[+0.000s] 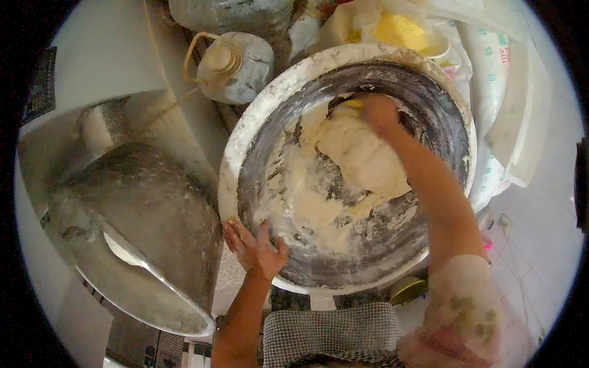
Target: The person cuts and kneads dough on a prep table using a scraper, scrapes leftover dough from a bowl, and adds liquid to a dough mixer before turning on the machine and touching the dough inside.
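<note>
One sleeve (463, 300), two hands (256, 253) (378, 113), one tub (230, 178).

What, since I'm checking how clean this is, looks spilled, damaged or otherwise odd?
Nothing looks clearly spilled or broken. The tub has a blotchy rim, and pale residue spreads beside the dough: messy, but perhaps just from handling. A yellow thing at the right hand stands out, too blurred to identify.

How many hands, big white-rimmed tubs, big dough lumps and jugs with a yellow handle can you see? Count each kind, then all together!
Hands: 2 (left hand, right hand)
White-rimmed tub: 1
Big dough lump: 1
Jug with a yellow handle: 1
Total: 5
</note>
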Demonstrator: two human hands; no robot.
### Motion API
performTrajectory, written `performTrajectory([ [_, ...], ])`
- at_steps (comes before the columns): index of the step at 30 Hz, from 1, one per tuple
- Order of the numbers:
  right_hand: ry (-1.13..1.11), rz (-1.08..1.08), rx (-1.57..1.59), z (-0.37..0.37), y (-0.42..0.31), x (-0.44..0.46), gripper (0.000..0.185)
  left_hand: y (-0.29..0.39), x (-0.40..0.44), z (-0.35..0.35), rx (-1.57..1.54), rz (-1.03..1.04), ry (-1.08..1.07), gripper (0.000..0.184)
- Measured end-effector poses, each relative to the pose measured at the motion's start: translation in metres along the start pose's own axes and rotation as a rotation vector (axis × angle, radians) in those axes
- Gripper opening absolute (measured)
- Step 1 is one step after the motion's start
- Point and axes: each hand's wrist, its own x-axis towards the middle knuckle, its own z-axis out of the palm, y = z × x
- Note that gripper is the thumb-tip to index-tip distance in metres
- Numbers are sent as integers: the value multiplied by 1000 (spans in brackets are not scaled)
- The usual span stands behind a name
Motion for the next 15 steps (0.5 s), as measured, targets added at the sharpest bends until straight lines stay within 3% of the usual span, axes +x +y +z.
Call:
performTrajectory([
  [2,19,-210,-115,10,-82,-4,19,-2,-1,3,0,29,29,43],
  [6,192,-419,-11,15,-102,-60,17,-4,-3,5,24,65,103,43],
  [8,174,-335,124,12,-77,-72,19,-3,-1,8,-45,-9,40,43],
  [10,234,-26,207,7,-37,-69,23,-2,-4,7,-59,-37,4,43],
  [12,280,153,321,-50,-10,-69,25,0,-4,2,-16,-13,-5,44],
  [14,240,55,237,-86,-14,-47,23,-1,-4,0,-7,-22,-25,44],
  [15,257,-127,174,-77,-35,-34,21,-1,-2,2,-1,-26,-37,44],
])
